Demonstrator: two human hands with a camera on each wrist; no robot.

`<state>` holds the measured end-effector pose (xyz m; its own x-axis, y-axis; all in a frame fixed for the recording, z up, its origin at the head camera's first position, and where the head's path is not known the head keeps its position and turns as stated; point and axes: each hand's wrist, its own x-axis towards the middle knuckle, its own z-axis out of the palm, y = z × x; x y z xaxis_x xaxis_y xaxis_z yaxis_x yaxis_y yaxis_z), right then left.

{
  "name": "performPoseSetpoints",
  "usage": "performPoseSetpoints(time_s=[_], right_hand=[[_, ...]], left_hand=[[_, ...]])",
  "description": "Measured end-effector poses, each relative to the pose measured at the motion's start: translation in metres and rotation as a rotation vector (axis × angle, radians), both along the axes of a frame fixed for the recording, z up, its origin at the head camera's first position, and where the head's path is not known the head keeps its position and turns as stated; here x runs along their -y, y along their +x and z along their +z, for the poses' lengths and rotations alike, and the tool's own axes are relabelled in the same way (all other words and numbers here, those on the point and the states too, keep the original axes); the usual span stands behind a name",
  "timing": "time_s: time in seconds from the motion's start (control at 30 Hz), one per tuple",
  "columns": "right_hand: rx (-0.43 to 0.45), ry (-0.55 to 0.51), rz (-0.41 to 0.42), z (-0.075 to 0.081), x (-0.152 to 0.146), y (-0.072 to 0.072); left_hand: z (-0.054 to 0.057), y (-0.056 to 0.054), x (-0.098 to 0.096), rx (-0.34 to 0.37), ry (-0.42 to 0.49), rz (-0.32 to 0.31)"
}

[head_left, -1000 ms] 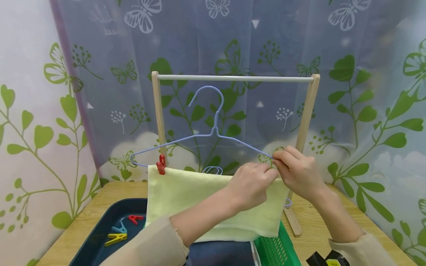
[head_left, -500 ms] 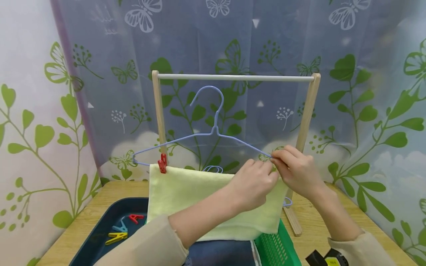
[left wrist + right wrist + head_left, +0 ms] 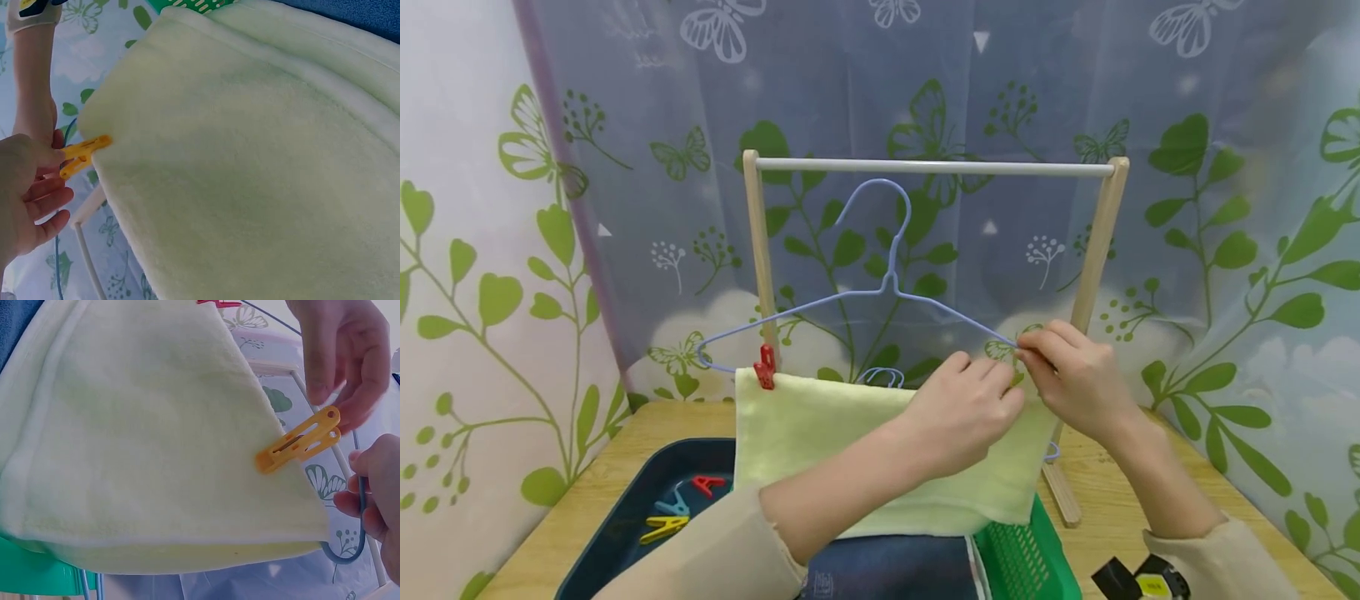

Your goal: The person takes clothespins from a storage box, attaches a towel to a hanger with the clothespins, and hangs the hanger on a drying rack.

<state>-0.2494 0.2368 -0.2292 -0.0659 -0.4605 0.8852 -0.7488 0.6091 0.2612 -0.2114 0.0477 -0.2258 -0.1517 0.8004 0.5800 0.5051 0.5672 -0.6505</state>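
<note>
My right hand [image 3: 1078, 379] pinches the right end of a blue wire hanger [image 3: 951, 312]. Folded over the hanger's lower bar hangs a pale yellow towel [image 3: 827, 458]. A yellow clothespin [image 3: 300, 440] clips the towel's top edge near the right end. Beside its handles are my left hand's [image 3: 966, 417] thumb and fingers, loosely spread, seen in both wrist views; in the head view that hand hides the clothespin. At the towel's top left a red clothespin [image 3: 765, 368] is clipped on. The hanger's hook [image 3: 880, 187] points up, below the rack's bar.
Behind stands a wooden rack with a white bar [image 3: 932, 167]. A dark tray [image 3: 598, 517] at left holds red, blue and yellow clothespins. Below the towel, a green basket [image 3: 1030, 550] contains dark blue cloth [image 3: 895, 567]. More blue hangers [image 3: 883, 377] show behind the towel.
My left hand's fingers have loosened from a tighter curl at the towel's top edge. The hanger has risen slightly in view, as has the rack; my right hand keeps its grip.
</note>
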Motion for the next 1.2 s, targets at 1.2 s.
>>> performPoseSetpoints(time_s=[1.2], right_hand=[[-0.091,-0.037,-0.144,0.020,-0.029,0.011]], left_hand=[[-0.015,-0.039,0.209,0.240,0.441,-0.222]])
